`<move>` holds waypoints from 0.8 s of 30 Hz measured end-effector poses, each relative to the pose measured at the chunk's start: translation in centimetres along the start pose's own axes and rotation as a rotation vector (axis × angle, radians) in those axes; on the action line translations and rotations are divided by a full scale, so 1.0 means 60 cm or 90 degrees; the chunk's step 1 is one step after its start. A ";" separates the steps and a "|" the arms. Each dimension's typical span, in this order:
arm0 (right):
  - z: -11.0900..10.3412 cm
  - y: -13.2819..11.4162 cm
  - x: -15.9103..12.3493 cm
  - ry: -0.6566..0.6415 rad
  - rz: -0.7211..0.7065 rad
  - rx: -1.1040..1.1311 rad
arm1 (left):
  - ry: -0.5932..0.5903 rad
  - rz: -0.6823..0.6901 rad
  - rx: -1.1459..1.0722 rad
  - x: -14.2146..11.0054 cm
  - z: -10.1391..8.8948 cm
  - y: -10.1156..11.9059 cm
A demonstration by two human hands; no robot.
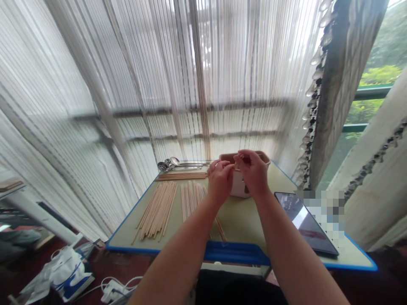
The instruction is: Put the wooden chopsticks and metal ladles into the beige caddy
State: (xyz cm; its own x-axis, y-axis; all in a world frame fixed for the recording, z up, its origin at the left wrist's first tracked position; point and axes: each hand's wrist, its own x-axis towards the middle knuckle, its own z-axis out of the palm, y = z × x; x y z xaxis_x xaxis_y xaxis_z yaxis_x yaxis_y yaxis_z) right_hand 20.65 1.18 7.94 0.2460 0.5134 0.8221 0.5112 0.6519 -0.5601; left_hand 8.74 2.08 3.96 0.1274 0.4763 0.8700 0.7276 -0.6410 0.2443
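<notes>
While the left hand (220, 174) and the right hand (255, 170) are hovering close together over the near rim of the box (238, 187), which is standing toward the far edge of the bench (243, 222), anything small between the fingertips could be slipping loose, since so slight a pinch would be giving little hold. A wrist pressing on the rim could be tipping the box or pushing it off that far edge. The left forearm (187, 243) is passing by the sticks (190, 197), so a dipping elbow could be rolling some toward the near edge. The right forearm (281, 241) is running beside the tablet (303, 222), and swinging outward could be nudging it over the right edge.

Both arms are stretching forward across the near edge and converging on the box. The left hand's fingers are curling inward toward its thumb; the right hand is sitting slightly higher, its fingers bending down, thumb and forefinger nearly meeting. Whether either is gripping anything, one cannot tell.
</notes>
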 end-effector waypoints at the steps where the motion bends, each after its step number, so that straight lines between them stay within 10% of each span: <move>1: -0.001 -0.001 0.000 -0.001 -0.001 -0.003 | -0.003 0.002 0.005 0.000 -0.001 0.001; 12: -0.014 0.002 -0.005 0.000 -0.028 -0.058 | -0.009 -0.005 0.024 0.007 -0.032 0.036; 20: -0.015 -0.004 -0.014 0.076 -0.160 -0.170 | -0.201 -0.167 -0.117 0.029 -0.189 0.003; 24: -0.007 -0.027 -0.048 0.074 -0.291 -0.174 | -0.083 -0.259 0.026 -0.029 -0.276 -0.057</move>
State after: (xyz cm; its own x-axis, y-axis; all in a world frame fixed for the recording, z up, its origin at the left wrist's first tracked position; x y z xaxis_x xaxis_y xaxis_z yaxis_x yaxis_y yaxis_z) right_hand 19.47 -1.61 6.56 0.0298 0.1366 0.9902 0.7788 0.6178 -0.1087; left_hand -5.11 -6.53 8.70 -0.0932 0.7595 0.6438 0.7624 -0.3614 0.5368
